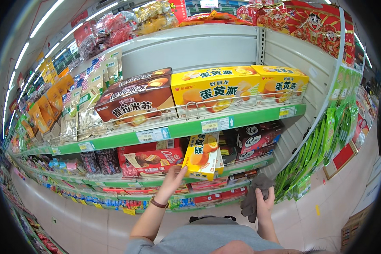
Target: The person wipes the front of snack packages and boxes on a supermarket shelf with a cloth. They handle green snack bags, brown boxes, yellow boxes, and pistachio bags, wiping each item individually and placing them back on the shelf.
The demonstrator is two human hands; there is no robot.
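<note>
My left hand [173, 178], with a brown band at the wrist, grips the lower left corner of a yellow box of cakes [202, 155]. That box stands tilted on end at the front of the second shelf, its lower end jutting past the green edge. Low on the right, my right hand [264, 204] is closed around a crumpled dark grey cloth [253, 197]. A red box of chocolate pies [152, 160] sits just left of the tilted box. Dark boxes [254, 142] stand behind it to the right.
On the upper shelf stand a brown cake box [135, 101] and two yellow boxes [213, 84] behind a wire rail [224, 103]. A green price strip [258, 116] edges this shelf. Green packets [326, 148] hang at the right. White bags [91, 110] line the left.
</note>
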